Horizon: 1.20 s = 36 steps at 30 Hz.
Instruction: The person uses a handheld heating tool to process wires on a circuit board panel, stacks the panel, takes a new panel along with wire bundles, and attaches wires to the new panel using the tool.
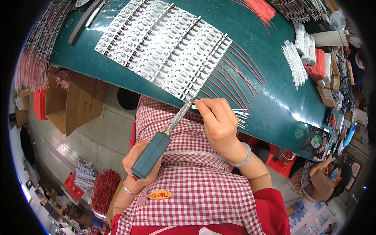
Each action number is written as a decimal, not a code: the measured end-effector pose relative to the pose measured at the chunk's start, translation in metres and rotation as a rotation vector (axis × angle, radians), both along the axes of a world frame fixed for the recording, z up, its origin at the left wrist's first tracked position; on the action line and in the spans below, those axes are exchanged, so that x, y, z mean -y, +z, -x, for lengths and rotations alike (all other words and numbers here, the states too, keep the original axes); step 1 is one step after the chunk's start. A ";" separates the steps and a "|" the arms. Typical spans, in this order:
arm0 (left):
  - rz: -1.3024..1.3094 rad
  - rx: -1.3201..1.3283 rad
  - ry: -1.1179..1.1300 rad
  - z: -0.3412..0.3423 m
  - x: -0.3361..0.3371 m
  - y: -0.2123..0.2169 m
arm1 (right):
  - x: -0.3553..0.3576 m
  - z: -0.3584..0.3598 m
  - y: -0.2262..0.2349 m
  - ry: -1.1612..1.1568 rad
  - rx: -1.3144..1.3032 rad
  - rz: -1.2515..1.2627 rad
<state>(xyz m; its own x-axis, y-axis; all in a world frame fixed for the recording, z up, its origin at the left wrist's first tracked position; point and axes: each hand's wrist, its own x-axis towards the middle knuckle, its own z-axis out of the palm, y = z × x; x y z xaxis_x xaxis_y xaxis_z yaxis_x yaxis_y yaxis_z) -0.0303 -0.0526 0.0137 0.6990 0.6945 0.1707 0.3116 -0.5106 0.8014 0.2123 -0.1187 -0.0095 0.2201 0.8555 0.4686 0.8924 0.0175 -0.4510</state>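
Note:
My left hand (135,158) is wrapped round the dark green, box-shaped handle of a soldering iron (152,154). Its metal shaft slants up and away, and the tip meets the near right corner of a panel of white circuit boards (156,47). Right at that corner, my right hand (220,124) pinches white wires (242,116), whose free ends stick out past its right side. The fingers hide the wire ends at the tip. Several red wires (235,74) fan out to the right from the panel's right edge.
The panel lies on a green table (278,98). White wire bundles (294,64) and a red bundle (319,62) lie at the right. A small fan (316,141) stands at the right edge. An open carton (80,103) sits below left; a co-worker (317,178) is at the lower right.

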 end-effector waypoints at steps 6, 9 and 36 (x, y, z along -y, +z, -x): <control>-0.075 -0.018 -0.025 0.000 0.000 0.003 | -0.002 -0.001 0.001 0.008 -0.004 0.003; -0.074 -0.018 -0.040 0.001 0.000 0.005 | -0.003 -0.001 0.001 0.007 0.004 0.007; -0.013 -0.017 -0.012 -0.010 -0.005 0.002 | -0.001 -0.011 -0.003 -0.034 0.045 0.022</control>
<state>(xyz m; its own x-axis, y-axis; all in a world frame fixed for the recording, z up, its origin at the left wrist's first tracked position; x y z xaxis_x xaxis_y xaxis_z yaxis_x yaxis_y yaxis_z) -0.0208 -0.0479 0.0156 0.7103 0.6837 0.1677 0.3184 -0.5245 0.7897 0.2238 -0.1173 -0.0123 0.2281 0.8582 0.4598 0.9115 -0.0222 -0.4107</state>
